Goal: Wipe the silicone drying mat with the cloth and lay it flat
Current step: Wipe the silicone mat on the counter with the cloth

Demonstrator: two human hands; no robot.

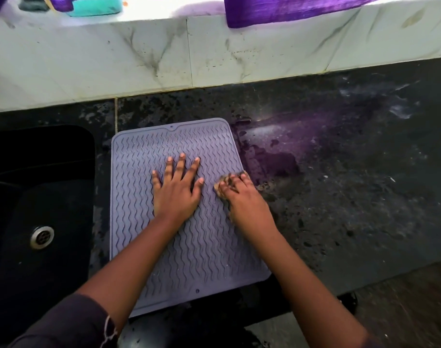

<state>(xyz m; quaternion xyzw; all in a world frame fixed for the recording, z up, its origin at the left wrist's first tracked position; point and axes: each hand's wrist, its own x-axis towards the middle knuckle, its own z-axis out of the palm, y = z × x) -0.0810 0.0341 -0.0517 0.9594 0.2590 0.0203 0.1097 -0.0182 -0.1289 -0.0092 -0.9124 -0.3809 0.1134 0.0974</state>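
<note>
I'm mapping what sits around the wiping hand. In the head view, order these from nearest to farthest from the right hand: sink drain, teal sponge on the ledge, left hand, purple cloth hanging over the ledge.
From the right hand:
1. Left hand, just beside it, flat on the mat.
2. Purple cloth, up on the ledge.
3. Sink drain, far left in the sink, and teal sponge, upper left on the ledge: too close to call.

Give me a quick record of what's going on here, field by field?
Mat: grey, wavy ribs, flat on the dark counter
Left hand: spread flat, pressing on the mat
Right hand: pressing the cloth at the mat's right edge
Sink: black, left of the mat
Counter: wet beside the mat
</note>
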